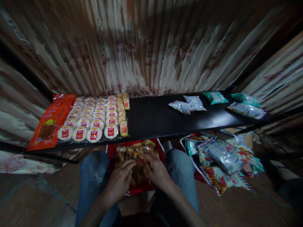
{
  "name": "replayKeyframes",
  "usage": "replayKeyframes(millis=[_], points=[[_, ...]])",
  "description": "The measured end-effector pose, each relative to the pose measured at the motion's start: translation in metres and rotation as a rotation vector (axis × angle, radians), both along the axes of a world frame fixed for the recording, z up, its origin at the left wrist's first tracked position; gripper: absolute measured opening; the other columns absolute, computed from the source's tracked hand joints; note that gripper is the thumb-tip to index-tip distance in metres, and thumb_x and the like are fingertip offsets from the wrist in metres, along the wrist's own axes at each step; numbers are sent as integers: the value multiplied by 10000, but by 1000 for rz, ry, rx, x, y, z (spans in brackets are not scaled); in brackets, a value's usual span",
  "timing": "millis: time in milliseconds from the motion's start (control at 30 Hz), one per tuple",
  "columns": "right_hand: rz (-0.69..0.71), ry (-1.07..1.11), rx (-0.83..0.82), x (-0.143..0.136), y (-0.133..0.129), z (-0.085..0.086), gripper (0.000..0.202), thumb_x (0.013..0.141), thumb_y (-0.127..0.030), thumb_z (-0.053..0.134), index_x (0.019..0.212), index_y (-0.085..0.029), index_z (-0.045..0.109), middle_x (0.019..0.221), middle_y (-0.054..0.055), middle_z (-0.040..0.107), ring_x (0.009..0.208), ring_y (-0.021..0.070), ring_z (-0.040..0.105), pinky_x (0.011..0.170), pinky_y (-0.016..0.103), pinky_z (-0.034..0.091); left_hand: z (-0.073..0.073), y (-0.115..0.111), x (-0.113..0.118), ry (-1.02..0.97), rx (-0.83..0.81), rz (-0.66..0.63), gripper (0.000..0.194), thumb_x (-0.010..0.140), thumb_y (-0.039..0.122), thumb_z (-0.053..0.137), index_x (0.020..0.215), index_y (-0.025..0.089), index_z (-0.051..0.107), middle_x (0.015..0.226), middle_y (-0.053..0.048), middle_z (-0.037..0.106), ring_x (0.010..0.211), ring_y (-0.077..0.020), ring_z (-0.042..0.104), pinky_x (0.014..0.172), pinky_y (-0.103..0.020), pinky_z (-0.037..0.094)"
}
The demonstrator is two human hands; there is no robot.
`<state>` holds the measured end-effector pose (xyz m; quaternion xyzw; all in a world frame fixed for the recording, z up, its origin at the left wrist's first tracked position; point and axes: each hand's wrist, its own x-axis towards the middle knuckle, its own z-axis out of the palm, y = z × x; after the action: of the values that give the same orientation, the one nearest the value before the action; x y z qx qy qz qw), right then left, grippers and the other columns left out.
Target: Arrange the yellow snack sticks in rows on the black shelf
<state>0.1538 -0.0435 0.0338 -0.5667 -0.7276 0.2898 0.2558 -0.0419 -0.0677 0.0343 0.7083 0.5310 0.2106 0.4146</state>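
Observation:
Between my knees stands a red basket (162, 149) filled with small wrapped snacks (129, 154) in clear and yellowish packaging. Reaching in from the left, my left hand (123, 175) has its fingers bent and close together over the snacks; anything inside them is hidden. My right hand (153, 167) is deeper among the packs, its fingers curled round a wrapped snack in the basket. Just beyond the basket is a black shelf (149, 116). Its left part carries rows of round, white packaged crackers (94, 135) and a narrow row of yellow snack packs (124, 127).
Orange snack bags (48, 123) overlap at the shelf's left end. Silver bags (195, 103) and green bags (215, 97) lie towards its right. A second red container (201, 175) below is heaped with bagged snacks (220, 157). A patterned curtain (146, 47) hangs behind; my knees flank the basket.

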Motion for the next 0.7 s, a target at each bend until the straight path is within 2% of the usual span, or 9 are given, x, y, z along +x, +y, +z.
replayKeyframes(millis=[67, 133, 200, 267, 333, 433, 567, 700], points=[[-90, -189, -159, 8, 9, -32, 415, 806, -80, 443, 1184, -134, 605, 1297, 148, 561, 1229, 241, 513, 1033, 364, 416, -18, 16, 12, 139, -89, 74, 448, 846, 187, 397, 1254, 210, 580, 1365, -74, 533, 1285, -198, 466, 1118, -347, 320], [-153, -307, -258, 13, 17, -51, 452, 828, -93, 434, 1263, -117, 552, 1316, 159, 545, 1220, 247, 519, 1027, 344, 409, -38, 22, 23, 202, -153, 45, 525, 839, 223, 426, 1357, 152, 479, 1477, -99, 392, 1369, -207, 354, 1147, -336, 259], [-185, -367, -281, 15, 26, -59, 474, 834, -90, 424, 1296, -132, 522, 1344, 149, 526, 1222, 236, 515, 1031, 329, 393, -54, 24, 33, 231, -200, 23, 593, 830, 225, 446, 1414, 139, 396, 1538, -95, 267, 1423, -203, 231, 1160, -319, 212], [-187, -404, -327, 13, 36, -63, 493, 842, -107, 427, 1331, -122, 485, 1328, 160, 540, 1201, 248, 530, 1010, 340, 399, -67, 29, 41, 267, -219, 61, 605, 827, 213, 451, 1419, 106, 381, 1548, -123, 225, 1437, -220, 177, 1161, -324, 201], [-159, -461, -358, 9, 45, -66, 500, 860, -142, 421, 1356, -94, 460, 1307, 189, 552, 1200, 280, 528, 1010, 374, 387, -77, 38, 44, 326, -164, 146, 607, 820, 197, 460, 1403, 46, 385, 1548, -172, 193, 1439, -258, 158, 1166, -355, 179], [-97, -519, -370, 1, 53, -70, 485, 877, -202, 430, 1348, -95, 475, 1261, 197, 592, 1192, 292, 535, 1054, 429, 322, -90, 54, 43, 321, -78, 199, 580, 819, 198, 468, 1377, 50, 417, 1517, -182, 284, 1430, -254, 202, 1167, -346, 161], [49, -446, -312, -7, 50, -76, 471, 848, -223, 491, 1316, -181, 520, 1297, 115, 592, 1244, 257, 494, 1100, 431, 267, -107, 68, 35, 207, -287, 354, 512, 833, 243, 485, 1326, 104, 470, 1434, -163, 441, 1353, -225, 378, 1122, -309, 246], [85, -268, -245, -10, 46, -82, 431, 824, -165, 501, 1247, -176, 586, 1302, 90, 594, 1219, 207, 525, 1080, 343, 333, -122, 71, 32, 33, -359, 475, 478, 819, 249, 528, 1291, 174, 499, 1363, -110, 536, 1268, -205, 483, 1064, -303, 326]])
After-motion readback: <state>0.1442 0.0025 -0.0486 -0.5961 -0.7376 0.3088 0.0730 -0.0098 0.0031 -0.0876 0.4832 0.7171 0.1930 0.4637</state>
